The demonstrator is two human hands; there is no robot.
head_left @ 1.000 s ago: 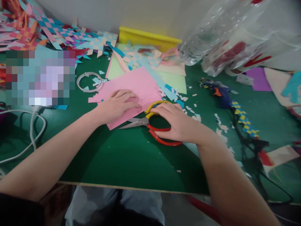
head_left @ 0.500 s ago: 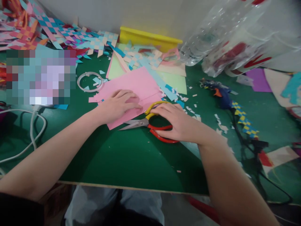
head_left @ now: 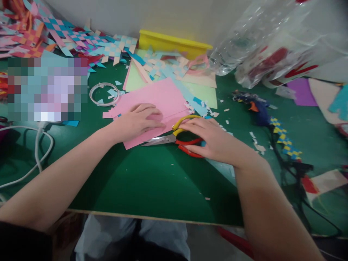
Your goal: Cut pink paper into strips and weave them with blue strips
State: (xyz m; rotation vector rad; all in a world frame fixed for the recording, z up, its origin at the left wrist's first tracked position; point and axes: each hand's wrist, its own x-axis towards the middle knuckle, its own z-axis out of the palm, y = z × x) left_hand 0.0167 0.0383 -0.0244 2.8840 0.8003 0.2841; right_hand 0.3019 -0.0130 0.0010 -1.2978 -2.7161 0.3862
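Observation:
Pink paper (head_left: 160,94) lies slanted on the green table in front of me. My left hand (head_left: 138,121) rests on it, fingers spread and fairly flat, pressing the sheet. My right hand (head_left: 208,136) grips a pair of scissors (head_left: 174,138) by its yellow and red handles. The blades point left, close together, along the near edge of the pink paper. Their tips come near the sheet's lower corner, below my left hand. Small paper scraps (head_left: 213,114) are scattered just beyond my right hand.
A tape ring (head_left: 104,94) lies left of the paper. Woven paper strips (head_left: 116,49) pile up behind, beside a yellow holder (head_left: 174,43). Plastic bottles (head_left: 231,50) stand at the back right, and a blue glue gun (head_left: 257,110) with its cord lies right. A white cable (head_left: 51,145) crosses the left side.
The scissors' blades have come together and the handles have closed. My right hand has shifted slightly right with them. My left hand stays on the pink paper.

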